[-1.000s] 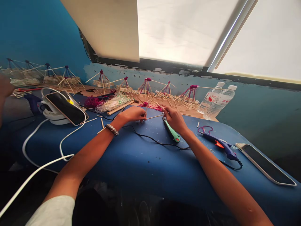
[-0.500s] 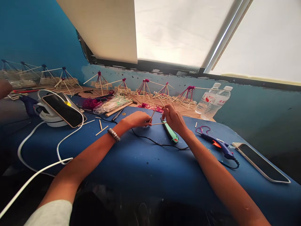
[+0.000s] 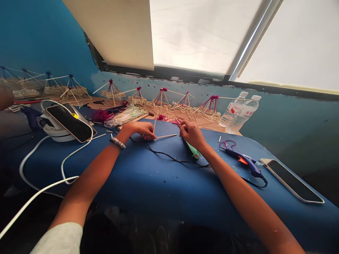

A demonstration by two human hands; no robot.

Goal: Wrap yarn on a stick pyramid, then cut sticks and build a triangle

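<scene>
My left hand (image 3: 145,130) is closed in a pinch on thin wooden sticks. One stick (image 3: 155,124) rises steeply from its fingertips, and another stick (image 3: 166,136) points right, so the two form an angle. Closed fingers of my right hand (image 3: 192,134) hold the end of a further thin stick (image 3: 176,120), which sticks out up and left. Beneath that hand lies a green utility knife (image 3: 192,151), partly covered by it. To its right is a blue glue gun (image 3: 243,160) with an orange trigger.
Stick frames tied with purple yarn (image 3: 161,97) line the back. Two water bottles (image 3: 242,113) stand behind right. A phone (image 3: 292,180) lies at right; another phone (image 3: 70,121) leans on a white stand. A black cable (image 3: 169,155) crosses the blue table. Another person's hand (image 3: 5,97) shows far left.
My left hand has moved left with its sticks, away from my right hand. My right hand has shifted slightly left, its stick now clear of the left hand's sticks.
</scene>
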